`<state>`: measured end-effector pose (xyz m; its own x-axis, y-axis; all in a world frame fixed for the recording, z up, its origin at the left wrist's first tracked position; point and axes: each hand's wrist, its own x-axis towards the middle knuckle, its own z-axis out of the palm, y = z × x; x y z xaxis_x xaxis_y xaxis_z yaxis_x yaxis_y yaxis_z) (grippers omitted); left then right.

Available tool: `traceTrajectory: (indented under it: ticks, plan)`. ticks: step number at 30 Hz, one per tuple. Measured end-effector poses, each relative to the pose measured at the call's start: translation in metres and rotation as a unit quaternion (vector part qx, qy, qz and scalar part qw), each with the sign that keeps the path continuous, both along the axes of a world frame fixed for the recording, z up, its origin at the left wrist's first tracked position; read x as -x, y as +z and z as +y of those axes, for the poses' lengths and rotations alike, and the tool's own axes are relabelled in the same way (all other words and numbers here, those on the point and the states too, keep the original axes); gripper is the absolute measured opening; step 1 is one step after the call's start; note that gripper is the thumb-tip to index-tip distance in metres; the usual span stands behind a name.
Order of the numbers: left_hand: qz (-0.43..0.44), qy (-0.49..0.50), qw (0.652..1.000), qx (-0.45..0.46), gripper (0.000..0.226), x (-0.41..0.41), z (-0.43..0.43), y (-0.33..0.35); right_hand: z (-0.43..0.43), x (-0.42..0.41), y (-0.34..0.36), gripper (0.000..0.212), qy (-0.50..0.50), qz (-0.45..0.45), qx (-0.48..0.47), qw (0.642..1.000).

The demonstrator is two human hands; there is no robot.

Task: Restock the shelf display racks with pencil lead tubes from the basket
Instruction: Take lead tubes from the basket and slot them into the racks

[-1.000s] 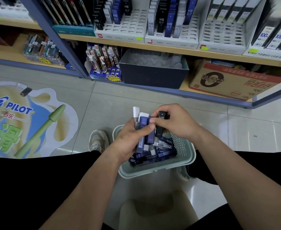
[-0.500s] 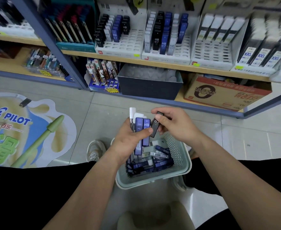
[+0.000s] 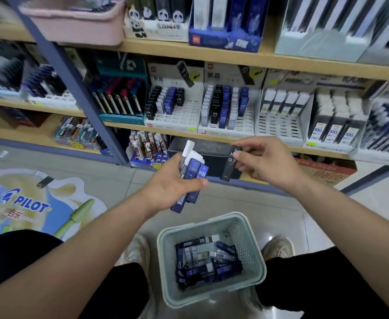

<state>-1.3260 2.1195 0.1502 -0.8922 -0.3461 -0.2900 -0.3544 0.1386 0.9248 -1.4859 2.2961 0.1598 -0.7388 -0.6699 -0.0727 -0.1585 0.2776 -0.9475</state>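
Pencil lead tubes [image 3: 192, 173], blue ones with white-capped ones behind, stand bunched in our left hand [image 3: 170, 187], whose thumb curls across their fronts to grip them (further left, a PILOT floor sticker [image 3: 27, 203] lies on the tiles). We hold that bunch up in front of the lower shelf. Above it, on the middle shelf, the left white rack [image 3: 182, 116] carries black and blue tubes in its back rows, with HB 07 readable on some. Below, between our legs, the pale green basket [image 3: 249, 240] stands on the floor with loose tubes [image 3: 207, 263] heaped in its bottom. Further right, a single black tube [image 3: 229, 165] marked 07 hangs nearly upright. It is pinched near its top between the thumb and fingers of our right hand [image 3: 267, 162]. It is well clear of the basket and appears just under the second rack [image 3: 244, 125], which shows white, black and blue rows.
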Motion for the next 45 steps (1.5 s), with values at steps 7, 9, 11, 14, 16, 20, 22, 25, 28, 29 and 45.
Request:
traceTrajectory:
  ticks: [7,9,11,14,16,20,22,25,28,29,45]
  plan:
    - [0.016,0.031,0.998,0.047,0.031,0.021,-0.047,0.013,-0.041,0.046,0.007,0.014,-0.054,0.073,-0.014,0.996]
    - [0.019,0.063,0.997,0.037,0.032,0.025,-0.064,0.007,-0.065,0.053,0.004,0.013,-0.051,0.105,-0.023,0.993]
    - [0.022,0.091,0.995,0.027,0.033,0.026,-0.081,-0.001,-0.095,0.061,0.001,0.014,-0.047,0.142,-0.024,0.988]
    - [0.023,0.133,0.991,0.009,0.029,0.021,-0.106,-0.01,-0.144,0.077,-0.004,0.008,-0.036,0.196,-0.042,0.979]
    - [0.029,0.15,0.988,0.004,0.027,0.018,-0.119,-0.011,-0.176,0.092,-0.01,0.01,-0.035,0.228,-0.061,0.971]
    - [0.058,0.185,0.981,-0.02,0.024,0.023,-0.139,-0.006,-0.226,0.123,-0.026,0.011,-0.042,0.245,-0.088,0.965]
    - [0.066,0.196,0.978,-0.027,0.024,0.026,-0.144,-0.002,-0.243,0.134,-0.033,0.013,-0.042,0.248,-0.114,0.961]
    - [0.073,0.205,0.976,-0.028,0.025,0.031,-0.149,0.0,-0.256,0.144,-0.041,0.012,-0.027,0.252,-0.163,0.953]
    - [0.074,0.206,0.975,-0.028,0.025,0.033,-0.151,0.001,-0.257,0.149,-0.045,0.011,-0.023,0.258,-0.189,0.947]
    - [0.074,0.207,0.975,-0.028,0.025,0.033,-0.151,0.001,-0.257,0.15,-0.046,0.01,-0.019,0.262,-0.199,0.944]
    - [0.097,0.202,0.973,-0.046,0.027,0.031,-0.151,0.002,-0.274,0.148,-0.049,0.022,0.078,0.417,-0.316,0.849]
